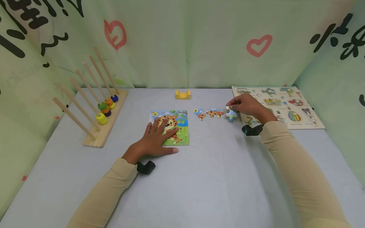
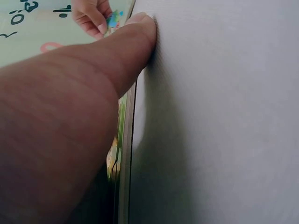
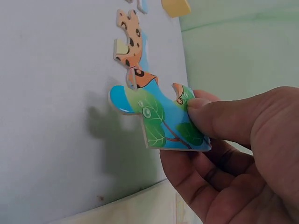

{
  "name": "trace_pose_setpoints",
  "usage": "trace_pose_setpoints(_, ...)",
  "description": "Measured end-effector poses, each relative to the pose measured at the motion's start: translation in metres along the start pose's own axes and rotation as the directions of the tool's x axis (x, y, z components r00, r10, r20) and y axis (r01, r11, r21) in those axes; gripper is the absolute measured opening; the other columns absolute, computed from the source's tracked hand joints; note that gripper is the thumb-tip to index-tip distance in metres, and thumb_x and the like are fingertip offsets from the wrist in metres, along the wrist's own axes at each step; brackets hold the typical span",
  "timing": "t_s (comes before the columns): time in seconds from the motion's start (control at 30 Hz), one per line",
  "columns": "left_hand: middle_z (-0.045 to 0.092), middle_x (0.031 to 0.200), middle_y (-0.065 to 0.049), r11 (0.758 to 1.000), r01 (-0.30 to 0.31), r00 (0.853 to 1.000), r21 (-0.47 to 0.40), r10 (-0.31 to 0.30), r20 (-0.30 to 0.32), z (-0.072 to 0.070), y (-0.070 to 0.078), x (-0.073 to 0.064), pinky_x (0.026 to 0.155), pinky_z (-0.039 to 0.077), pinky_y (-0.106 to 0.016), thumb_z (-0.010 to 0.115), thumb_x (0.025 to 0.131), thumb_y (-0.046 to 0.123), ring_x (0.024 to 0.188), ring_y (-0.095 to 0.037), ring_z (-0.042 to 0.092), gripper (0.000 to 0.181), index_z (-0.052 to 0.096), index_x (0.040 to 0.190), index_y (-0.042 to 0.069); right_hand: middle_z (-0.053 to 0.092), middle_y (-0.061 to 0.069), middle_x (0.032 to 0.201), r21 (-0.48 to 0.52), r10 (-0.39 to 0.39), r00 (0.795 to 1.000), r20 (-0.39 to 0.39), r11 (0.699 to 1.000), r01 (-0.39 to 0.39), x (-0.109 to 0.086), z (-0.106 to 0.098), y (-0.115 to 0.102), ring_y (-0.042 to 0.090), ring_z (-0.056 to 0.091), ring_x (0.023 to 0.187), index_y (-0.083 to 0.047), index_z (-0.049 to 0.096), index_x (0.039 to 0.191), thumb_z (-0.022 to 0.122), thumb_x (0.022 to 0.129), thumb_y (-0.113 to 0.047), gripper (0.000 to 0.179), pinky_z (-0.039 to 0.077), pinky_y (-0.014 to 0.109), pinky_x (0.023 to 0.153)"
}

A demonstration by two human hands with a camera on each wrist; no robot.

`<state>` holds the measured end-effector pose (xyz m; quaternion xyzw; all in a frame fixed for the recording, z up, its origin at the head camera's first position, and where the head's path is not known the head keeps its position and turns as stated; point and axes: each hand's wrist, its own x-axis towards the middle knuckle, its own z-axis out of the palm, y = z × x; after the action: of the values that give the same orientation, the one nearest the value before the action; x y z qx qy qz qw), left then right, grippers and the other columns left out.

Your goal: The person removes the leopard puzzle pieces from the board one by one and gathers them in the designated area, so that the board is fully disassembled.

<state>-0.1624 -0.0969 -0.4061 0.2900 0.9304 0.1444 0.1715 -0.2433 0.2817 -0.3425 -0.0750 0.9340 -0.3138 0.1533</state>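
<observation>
Puzzle piece (image 3: 161, 116) in right hand (image 1: 247, 105), black lettering (image 1: 324, 38) beyond

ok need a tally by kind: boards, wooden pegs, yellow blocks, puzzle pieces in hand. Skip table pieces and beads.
Boards: 2 (leopard board, large picture board)
Wooden pegs: 7
Yellow block: 1
Puzzle piece in right hand: 1
Total: 11

The upper frame is filled by a green curtain (image 1: 188, 44), printed with red hearts (image 1: 257, 54) and, in both upper corners, black lettering (image 1: 38, 22); below, a whitish table (image 1: 199, 190) is seen
</observation>
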Motion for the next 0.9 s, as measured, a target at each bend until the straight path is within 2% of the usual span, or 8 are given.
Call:
trace_pose_setpoints(0.17, -0.010, 0.162, -0.010, 1.000, -0.009, 1.000, -0.011, 0.009, -0.007, 0.000, 0.000, 0.000, 0.110, -0.011, -0.058, 0.052, 0.089, 0.066, 0.143, -0.038, -0.020, 0.082, 0.021, 0.156, 0.031, 0.063, 0.021, 0.113, -0.033, -0.024, 1.000, 0.003, 0.999, 0.024, 0.004, 0.004, 0.003, 0.030, 0.054, 0.099, 0.006, 0.067, 0.116, 0.053, 0.098, -0.005, 0.025, 0.042, 0.042, 0.081)
trace_pose_setpoints(0.33, -0.011, 0.162, -0.011, 1.000, -0.012, 1.000, 0.001, 0.012, -0.009, 0.000, 0.000, -0.001, 0.109, -0.010, -0.059, 0.052, 0.089, 0.067, 0.142, -0.039, -0.020, 0.082, 0.021, 0.156, 0.030, 0.063, 0.023, 0.114, -0.062, -0.008, 1.000, -0.004, 0.998, 0.008, 0.011, 0.012, 0.003, 0.033, 0.054, 0.102, 0.006, 0.068, 0.112, 0.053, 0.098, -0.004, 0.024, 0.043, 0.045, 0.083)
trace_pose_setpoints(0.53, -0.012, 0.162, -0.010, 1.000, -0.003, 1.000, -0.006, 0.003, 0.001, -0.001, 0.000, 0.000, 0.109, -0.011, -0.059, 0.051, 0.089, 0.066, 0.142, -0.039, -0.022, 0.083, 0.020, 0.157, 0.030, 0.064, 0.023, 0.112, -0.123, 0.023, 1.000, -0.015, 0.992, -0.025, 0.017, 0.016, 0.001, 0.034, 0.055, 0.101, 0.005, 0.069, 0.110, 0.052, 0.098, -0.004, 0.023, 0.044, 0.047, 0.082)
trace_pose_setpoints(0.9, -0.013, 0.162, -0.009, 1.000, 0.000, 1.000, 0.002, 0.000, -0.001, 0.001, -0.002, 0.001, 0.109, -0.010, -0.059, 0.051, 0.089, 0.067, 0.142, -0.039, -0.022, 0.083, 0.020, 0.157, 0.031, 0.066, 0.023, 0.108, -0.167, 0.007, 1.000, -0.027, 0.986, -0.012, 0.019, 0.016, -0.001, 0.034, 0.056, 0.097, 0.007, 0.070, 0.107, 0.053, 0.096, -0.003, 0.022, 0.043, 0.049, 0.084)
